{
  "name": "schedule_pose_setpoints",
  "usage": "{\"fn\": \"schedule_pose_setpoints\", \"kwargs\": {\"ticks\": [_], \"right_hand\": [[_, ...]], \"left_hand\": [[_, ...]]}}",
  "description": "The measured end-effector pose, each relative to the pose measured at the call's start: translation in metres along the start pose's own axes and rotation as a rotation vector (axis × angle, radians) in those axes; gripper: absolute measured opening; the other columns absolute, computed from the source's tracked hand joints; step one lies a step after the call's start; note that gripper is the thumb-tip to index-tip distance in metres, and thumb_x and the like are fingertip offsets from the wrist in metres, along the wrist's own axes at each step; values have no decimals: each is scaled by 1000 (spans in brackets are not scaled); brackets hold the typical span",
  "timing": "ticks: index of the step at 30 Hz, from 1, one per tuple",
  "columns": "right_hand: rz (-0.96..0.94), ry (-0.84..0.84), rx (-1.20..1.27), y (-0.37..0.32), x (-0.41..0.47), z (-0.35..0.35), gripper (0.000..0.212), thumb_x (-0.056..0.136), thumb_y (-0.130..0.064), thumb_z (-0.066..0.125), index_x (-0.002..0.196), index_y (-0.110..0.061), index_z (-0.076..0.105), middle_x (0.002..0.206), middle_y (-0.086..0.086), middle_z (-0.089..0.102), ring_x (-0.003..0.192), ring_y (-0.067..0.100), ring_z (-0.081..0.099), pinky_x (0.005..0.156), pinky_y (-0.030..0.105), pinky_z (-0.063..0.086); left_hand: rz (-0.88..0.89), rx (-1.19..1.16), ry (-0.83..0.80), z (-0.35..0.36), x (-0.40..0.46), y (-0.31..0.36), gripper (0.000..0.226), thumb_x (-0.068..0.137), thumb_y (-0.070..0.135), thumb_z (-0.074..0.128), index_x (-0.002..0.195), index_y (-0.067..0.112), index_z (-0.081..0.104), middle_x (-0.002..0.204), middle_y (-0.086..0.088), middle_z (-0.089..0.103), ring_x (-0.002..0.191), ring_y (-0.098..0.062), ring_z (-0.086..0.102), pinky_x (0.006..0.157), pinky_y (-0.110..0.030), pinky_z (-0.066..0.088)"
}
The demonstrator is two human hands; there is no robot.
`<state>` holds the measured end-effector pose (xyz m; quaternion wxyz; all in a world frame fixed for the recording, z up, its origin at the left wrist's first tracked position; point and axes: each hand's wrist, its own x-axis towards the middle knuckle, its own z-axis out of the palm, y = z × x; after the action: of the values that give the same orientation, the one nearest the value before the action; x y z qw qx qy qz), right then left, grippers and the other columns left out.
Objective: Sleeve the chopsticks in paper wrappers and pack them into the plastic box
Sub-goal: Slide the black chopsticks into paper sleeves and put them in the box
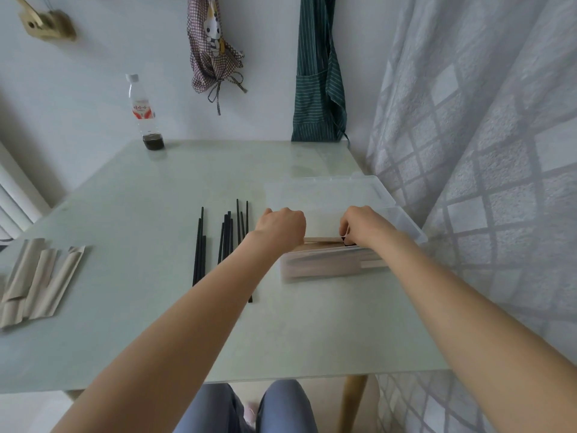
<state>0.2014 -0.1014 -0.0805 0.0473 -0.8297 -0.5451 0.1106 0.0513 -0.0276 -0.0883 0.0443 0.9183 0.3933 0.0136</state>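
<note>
Chopsticks (229,242), about nine bare black ones, lie on my pale glass table (156,307), left of the open clear plastic box (327,267) holding sleeved pairs. Three paper wrappers (37,276) lie far left. My right hand (365,226) pinches a sleeved pair (321,241) over the box; my left hand (281,226) curls around its other end. One bottle (145,114) stands by the wall, where two aprons (318,73) hang.

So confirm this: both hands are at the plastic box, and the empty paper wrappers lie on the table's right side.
Wrong side. The head view shows the empty paper wrappers on the table's left; both hands, left and right, are at the plastic box.
</note>
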Motion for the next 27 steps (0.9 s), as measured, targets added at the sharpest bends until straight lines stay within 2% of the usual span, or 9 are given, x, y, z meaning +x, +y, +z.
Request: {"fn": "schedule_pose_setpoints", "kwargs": {"ticks": [3,6,8,10,14,19,23,25,27], "right_hand": [[16,42,-80,-12,-6,1,28,85,4,54,108,-10,63,112,13,58,98,32,59,79,34,49],[0,111,-155,-39,-12,1,31,86,4,48,111,-9,60,114,11,57,99,30,58,73,31,43],[-53,168,-133,-61,-16,3,30,87,3,48,111,-9,61,115,11,57,101,31,57,75,33,44],[-160,244,-50,-88,-21,7,29,89,0,45,111,-9,62,115,10,57,103,31,56,78,35,45],[-384,278,150,-145,-27,24,27,94,-6,44,109,-10,65,109,8,58,98,25,58,83,37,50],[-490,-17,123,-191,-24,72,40,97,-6,37,134,-13,51,137,7,48,127,23,45,105,36,39],[-489,-148,8,-203,-22,98,55,94,7,30,143,-14,39,152,1,31,141,20,26,115,32,24],[-474,-114,7,-203,-22,101,57,91,11,29,142,-13,42,151,2,34,140,21,28,115,33,25],[-468,-79,27,-204,-22,101,55,88,14,29,135,-6,49,142,9,45,133,26,39,110,38,33]], "left_hand": [[52,-143,29,-4,-7,-4,32,94,9,40,114,21,62,115,-4,64,103,-26,59,91,-33,42],[56,-364,213,-13,-27,-19,32,96,10,38,117,17,61,116,-6,61,99,-26,61,86,-40,51],[-47,-408,346,-15,-38,-35,31,95,9,38,115,15,61,114,-7,60,98,-27,60,83,-39,51],[-204,-418,377,-13,-50,-60,32,93,7,38,114,15,60,114,-8,58,99,-30,58,81,-37,49],[-413,-413,264,-1,-78,-117,29,89,4,45,115,12,58,118,-10,56,103,-28,56,75,-32,44],[-490,-376,58,21,-105,-158,35,89,24,62,119,8,56,122,-12,56,115,-28,50,88,-34,43],[-495,-405,-40,38,-107,-162,40,87,29,63,116,4,53,117,-14,54,109,-29,49,82,-33,42],[-490,-455,-54,39,-104,-162,29,86,27,61,103,4,57,103,-12,57,94,-26,51,71,-30,40],[-512,-514,-46,40,-103,-163,27,83,28,61,69,8,50,71,-6,48,69,-23,44,54,-27,34]]}}
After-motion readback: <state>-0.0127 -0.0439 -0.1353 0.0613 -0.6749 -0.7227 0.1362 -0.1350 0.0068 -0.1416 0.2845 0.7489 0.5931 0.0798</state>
